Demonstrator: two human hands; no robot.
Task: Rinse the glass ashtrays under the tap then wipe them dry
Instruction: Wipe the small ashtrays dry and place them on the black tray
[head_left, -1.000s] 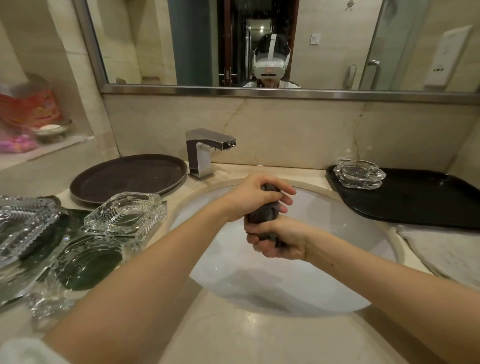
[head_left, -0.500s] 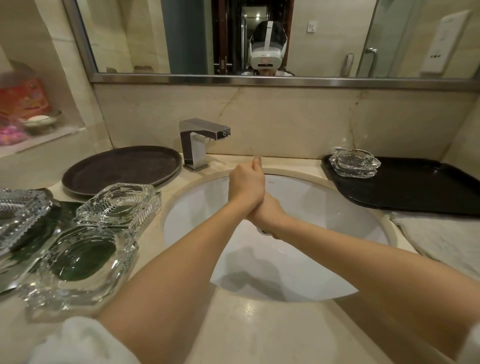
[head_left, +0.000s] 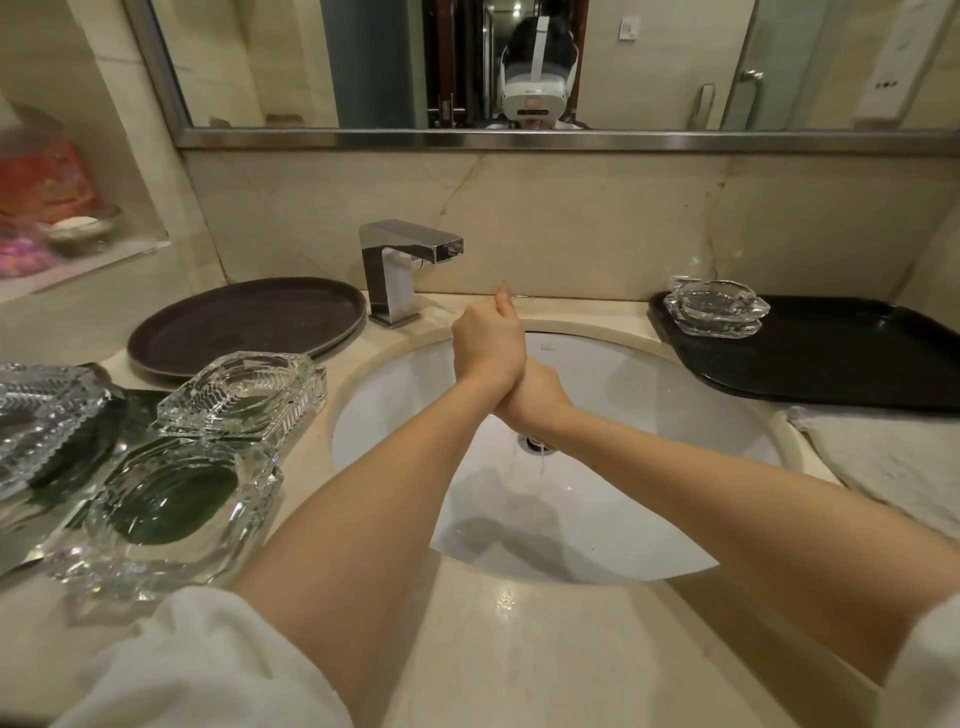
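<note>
A beige marble counter (head_left: 519, 649) carries everything, with a white oval basin (head_left: 649, 415) sunk into its middle. A square chrome tap (head_left: 400, 270) stands on it behind the basin's left rim. Left of the tap lies a round dark tray (head_left: 249, 325). Nearer, at the left edge, a dark green mat (head_left: 130, 410) carries three cut-glass ashtrays (head_left: 244, 395). On the right lies a black rectangular tray (head_left: 841, 353) with one glass ashtray (head_left: 717, 306) in its back left corner. A white towel (head_left: 893, 462) lies just in front of that tray.
</note>
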